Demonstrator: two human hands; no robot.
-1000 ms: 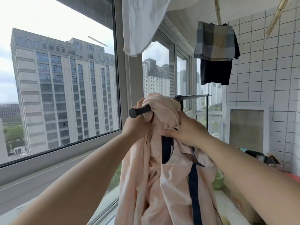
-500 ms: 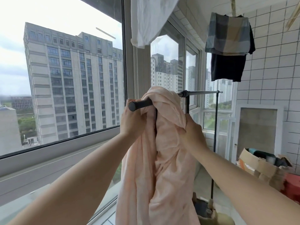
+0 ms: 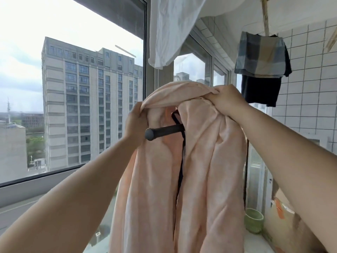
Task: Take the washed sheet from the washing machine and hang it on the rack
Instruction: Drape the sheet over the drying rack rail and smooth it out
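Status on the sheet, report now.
Left hand and right hand both gripping sheet. Sheet bunched over rack bar, not spread. White cloth hangs overhead, not touching.

Both bare arms reached up and forward from the bottom corners of the view, forearms converging toward the middle. Left hand (image 3: 135,121) raised at about mid-height, back of the hand toward the camera, fingers curled and pinching a fold of the sheet (image 3: 197,161) just above the rod end (image 3: 165,131). Right hand (image 3: 225,100) held a little higher and well apart to the right, knuckles up, fingers and thumb bunched round the top edge of the same sheet. Right forearm sloped down to the lower right corner.
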